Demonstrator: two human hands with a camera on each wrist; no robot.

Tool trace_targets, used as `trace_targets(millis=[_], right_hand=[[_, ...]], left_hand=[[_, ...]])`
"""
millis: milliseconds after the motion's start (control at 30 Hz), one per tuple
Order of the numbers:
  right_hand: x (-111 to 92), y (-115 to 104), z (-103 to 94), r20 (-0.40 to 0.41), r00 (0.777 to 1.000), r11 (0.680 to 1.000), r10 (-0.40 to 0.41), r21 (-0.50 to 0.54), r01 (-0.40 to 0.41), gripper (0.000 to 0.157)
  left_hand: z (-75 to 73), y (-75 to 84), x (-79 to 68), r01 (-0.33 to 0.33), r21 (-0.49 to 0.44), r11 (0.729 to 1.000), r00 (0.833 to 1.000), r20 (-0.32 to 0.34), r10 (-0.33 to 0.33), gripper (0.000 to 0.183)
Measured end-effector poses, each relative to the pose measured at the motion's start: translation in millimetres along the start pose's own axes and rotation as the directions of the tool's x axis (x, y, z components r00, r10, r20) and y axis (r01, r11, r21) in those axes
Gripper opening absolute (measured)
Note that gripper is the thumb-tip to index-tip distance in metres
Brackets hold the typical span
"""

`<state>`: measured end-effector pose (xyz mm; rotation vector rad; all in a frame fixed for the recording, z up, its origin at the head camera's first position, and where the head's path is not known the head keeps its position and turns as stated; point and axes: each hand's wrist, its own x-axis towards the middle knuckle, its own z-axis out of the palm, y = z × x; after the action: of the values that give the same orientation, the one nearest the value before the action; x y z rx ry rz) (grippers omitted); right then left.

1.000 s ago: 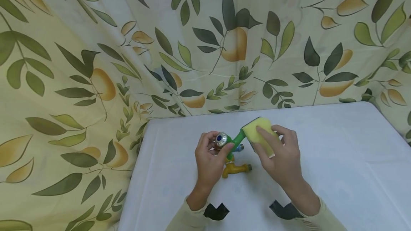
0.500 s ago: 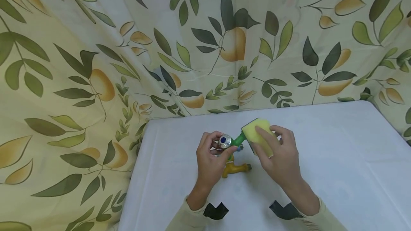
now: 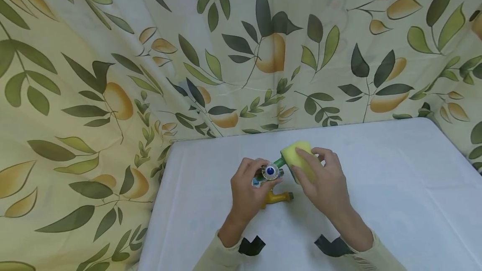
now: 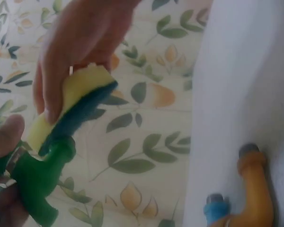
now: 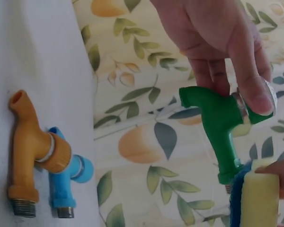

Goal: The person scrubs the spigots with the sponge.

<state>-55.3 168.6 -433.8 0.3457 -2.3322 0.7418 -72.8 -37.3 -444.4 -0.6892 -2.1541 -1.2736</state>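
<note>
My left hand point(image 3: 244, 187) pinches the chrome knob of a green tap point(image 5: 215, 118) and holds it above the table. In the head view the knob's round end with its blue centre faces up towards me. My right hand point(image 3: 329, 183) grips a yellow sponge point(image 3: 299, 160) with a dark scouring side. The left wrist view shows that dark side against one end of the green tap point(image 4: 40, 175). Under my left hand a yellow-orange tap point(image 3: 279, 198) lies on the table, with a blue tap point(image 5: 61, 182) beside it, mostly hidden in the head view.
A white-covered table point(image 3: 395, 170) spreads beneath both hands. Behind it and to the left hangs a leaf-patterned curtain point(image 3: 233, 95). Black patches point(image 3: 251, 246) show near both cuffs.
The green tap has turned in my left hand, so its knob now faces me and its body shows less. The sponge has shifted slightly down and left with my right hand.
</note>
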Motion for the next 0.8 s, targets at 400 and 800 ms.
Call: trace_targets(millis=[400, 800], right_hand=[[12.1, -1.1, -4.7, 0.07, 0.998, 1.0, 0.007, -0.024, -0.005, 0.048], [25.8, 4.2, -7.6, 0.213, 0.972, 0.989, -0.1, -0.089, 0.122, 0.041]], left_hand=[[0.9, -2.2, 2.6, -0.39, 0.286, 0.875, 0.918, 0.048, 0.393, 0.034], [-1.0, -1.9, 5.2, -0.479, 0.37, 0.796, 0.872, 0.099, 0.479, 0.021]])
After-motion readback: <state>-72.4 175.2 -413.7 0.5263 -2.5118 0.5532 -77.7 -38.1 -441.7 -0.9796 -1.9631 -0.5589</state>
